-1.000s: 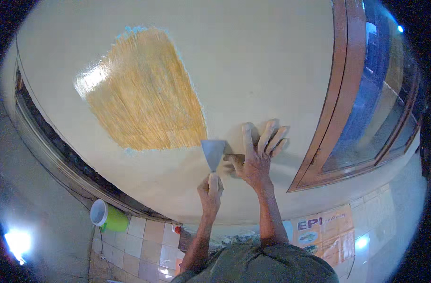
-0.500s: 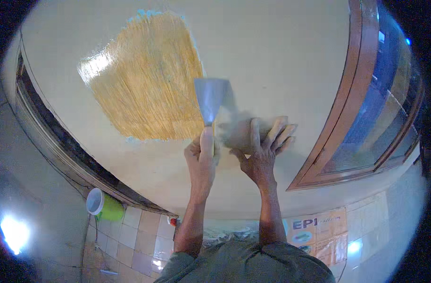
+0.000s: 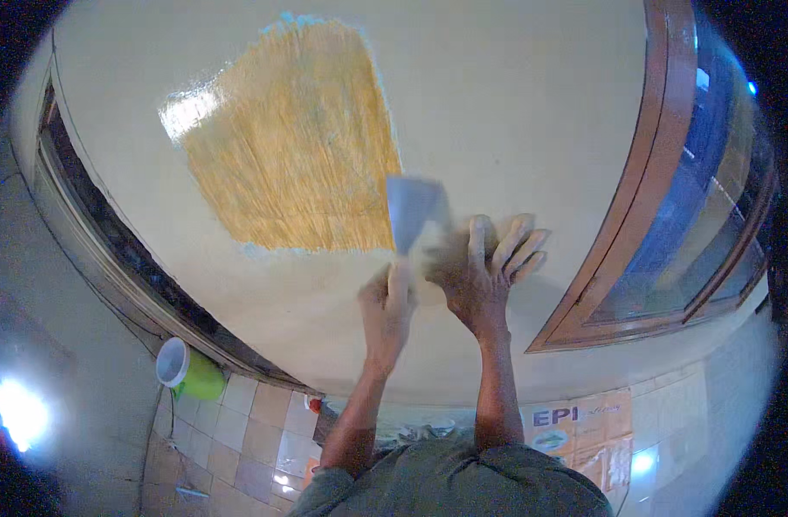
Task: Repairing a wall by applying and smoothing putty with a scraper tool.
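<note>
My left hand (image 3: 387,300) is closed around the handle of a putty knife (image 3: 413,207), thumb pointing up along it. The wide metal blade is slightly blurred and meets the lower right edge of a glossy yellow-brown streaked patch (image 3: 295,142). This patch lies on a pale wall (image 3: 506,103) and has thin bluish edges. To the right of the knife, my right hand (image 3: 487,280) rests against the wall with fingers spread. A dark shadow surrounds it, and its thumb side is hard to make out.
A brown-framed window (image 3: 575,302) borders the wall on the right. At lower left, a green bucket (image 3: 206,379) with a white inside lies tipped near floor tiles (image 3: 239,431). An orange printed sheet (image 3: 605,435) lies at lower right. A dark recessed edge (image 3: 127,250) runs along the left.
My left hand has moved right and slightly down with the putty knife, its blade now tilted more to the right. My right hand stays nearly in place. The view has shifted slightly.
</note>
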The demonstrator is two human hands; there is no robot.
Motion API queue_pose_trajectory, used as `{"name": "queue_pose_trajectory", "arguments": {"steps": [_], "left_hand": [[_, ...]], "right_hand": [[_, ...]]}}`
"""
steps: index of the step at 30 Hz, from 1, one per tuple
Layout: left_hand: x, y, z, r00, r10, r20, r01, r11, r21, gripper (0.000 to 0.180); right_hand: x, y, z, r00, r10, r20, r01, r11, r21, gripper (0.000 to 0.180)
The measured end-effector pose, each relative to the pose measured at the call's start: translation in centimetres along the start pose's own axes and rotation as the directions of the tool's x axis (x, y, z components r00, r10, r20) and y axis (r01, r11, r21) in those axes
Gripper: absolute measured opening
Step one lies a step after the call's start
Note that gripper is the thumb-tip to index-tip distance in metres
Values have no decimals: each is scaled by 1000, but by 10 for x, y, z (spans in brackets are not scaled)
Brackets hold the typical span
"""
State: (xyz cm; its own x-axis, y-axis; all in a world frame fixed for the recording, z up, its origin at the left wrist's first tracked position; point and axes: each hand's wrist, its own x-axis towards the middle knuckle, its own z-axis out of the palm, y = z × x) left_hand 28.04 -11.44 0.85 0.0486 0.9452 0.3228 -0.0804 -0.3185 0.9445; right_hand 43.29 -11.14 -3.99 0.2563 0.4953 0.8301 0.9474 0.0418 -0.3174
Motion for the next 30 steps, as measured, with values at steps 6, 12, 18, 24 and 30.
{"name": "queue_pose_trajectory", "arguments": {"steps": [6,12,18,24,30], "left_hand": [[20,23,-1,1000,-15,10,16,998,-64,47],[-30,-78,-18,995,-100,15,101,993,-63,45],[-43,-83,-19,990,-143,-12,142,987,-69,45],[3,4,0,999,-40,31,43,996,-72,47],[-15,-44,-2,999,-31,15,32,996,-79,46]], "right_hand": [[1,-3,-5,998,-48,28,50,998,-44,105],[1,-2,-9,1000,-21,4,21,1000,23,99],[-2,-1,-5,1000,-7,10,7,1000,-7,102],[2,-2,-2,999,-30,14,29,999,45,115],[1,-4,-15,1000,-4,31,5,1000,-21,98]]}}
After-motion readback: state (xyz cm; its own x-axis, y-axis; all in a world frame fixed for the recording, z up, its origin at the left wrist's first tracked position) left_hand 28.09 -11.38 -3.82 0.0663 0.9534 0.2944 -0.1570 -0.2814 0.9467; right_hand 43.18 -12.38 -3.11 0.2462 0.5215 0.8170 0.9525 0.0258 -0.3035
